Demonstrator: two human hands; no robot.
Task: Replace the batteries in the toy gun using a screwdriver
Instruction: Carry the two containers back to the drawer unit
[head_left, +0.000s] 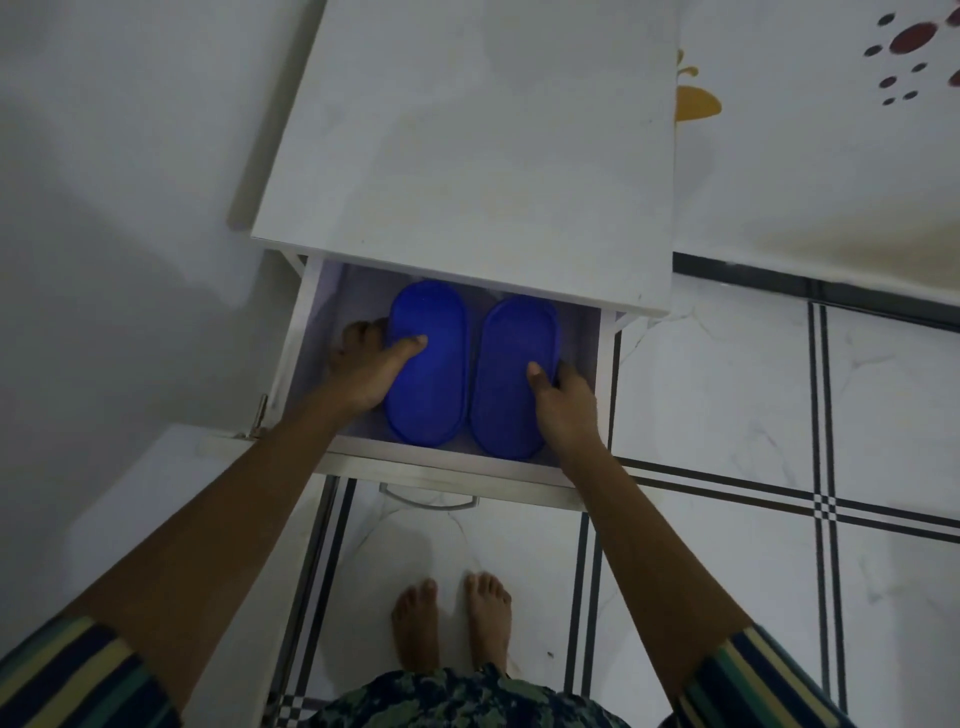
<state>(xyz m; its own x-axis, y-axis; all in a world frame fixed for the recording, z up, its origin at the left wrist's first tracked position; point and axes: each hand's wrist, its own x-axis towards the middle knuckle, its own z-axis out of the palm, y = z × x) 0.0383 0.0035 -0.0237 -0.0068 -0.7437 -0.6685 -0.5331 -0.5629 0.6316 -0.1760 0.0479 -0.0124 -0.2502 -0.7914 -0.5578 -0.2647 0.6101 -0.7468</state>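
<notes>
Two blue oval lidded boxes lie side by side in an open white drawer (457, 457). My left hand (363, 369) grips the left blue box (431, 384), thumb on its lid and fingers down its left side. My right hand (563, 400) grips the right blue box (506, 395), thumb on the lid and fingers round its right edge. No toy gun, screwdriver or batteries show in this view; what the boxes hold is hidden.
The drawer belongs to a white cabinet with a flat top (467, 145). Its metal handle (428, 500) faces me. My bare feet (452, 618) stand on white floor tiles with dark lines. A patterned white sheet (810, 130) lies to the right.
</notes>
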